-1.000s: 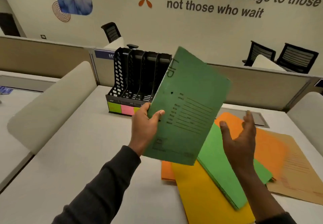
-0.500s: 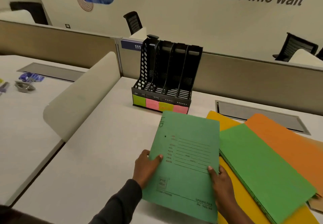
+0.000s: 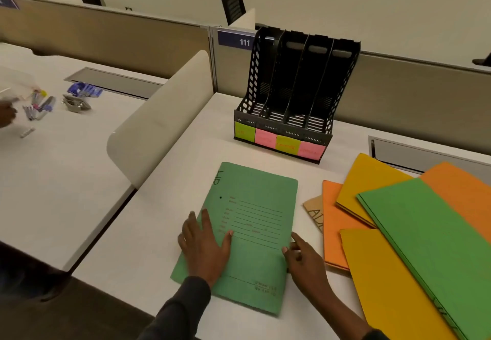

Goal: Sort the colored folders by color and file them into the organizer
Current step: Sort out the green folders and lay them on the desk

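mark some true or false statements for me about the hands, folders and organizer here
The left hand rests flat on the green folder. True.
The organizer already holds folders. False: its slots show none.
The right hand touches that folder's right edge. True.
The organizer's sticky labels are all pink. False: green and pink alternate.
The folder pile lies left of the green folder. False: it lies to its right.
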Demonstrator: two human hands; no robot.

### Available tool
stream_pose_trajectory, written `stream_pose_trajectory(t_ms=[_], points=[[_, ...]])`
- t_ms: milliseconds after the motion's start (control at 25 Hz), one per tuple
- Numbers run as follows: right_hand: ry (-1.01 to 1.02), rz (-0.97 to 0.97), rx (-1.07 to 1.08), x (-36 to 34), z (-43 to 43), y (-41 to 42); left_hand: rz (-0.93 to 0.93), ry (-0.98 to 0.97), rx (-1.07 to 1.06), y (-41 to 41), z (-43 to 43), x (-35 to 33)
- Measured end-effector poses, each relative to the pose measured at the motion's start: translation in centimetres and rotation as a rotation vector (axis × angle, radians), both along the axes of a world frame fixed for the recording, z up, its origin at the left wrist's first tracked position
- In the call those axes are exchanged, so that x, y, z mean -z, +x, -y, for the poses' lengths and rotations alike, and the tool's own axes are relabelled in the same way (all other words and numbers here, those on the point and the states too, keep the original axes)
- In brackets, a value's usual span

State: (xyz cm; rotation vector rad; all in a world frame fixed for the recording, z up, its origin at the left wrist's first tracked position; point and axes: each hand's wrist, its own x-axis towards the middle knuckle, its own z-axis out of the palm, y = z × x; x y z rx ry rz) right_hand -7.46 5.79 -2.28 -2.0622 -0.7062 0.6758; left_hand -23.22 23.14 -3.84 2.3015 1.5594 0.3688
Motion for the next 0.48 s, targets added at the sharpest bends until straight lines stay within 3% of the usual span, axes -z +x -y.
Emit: stream_pose_trajectory(t_ms=[200, 480], points=[[-0.294, 0.371, -0.151, 0.7, -1.0, -1.7, -0.215, -0.005, 0.273, 1.0, 3.8, 2.4], [-0.389, 0.571, -0.45, 2.5, 3.1, -2.5, -0.318, 0.032, 0.253, 0.4, 0.1, 3.1]])
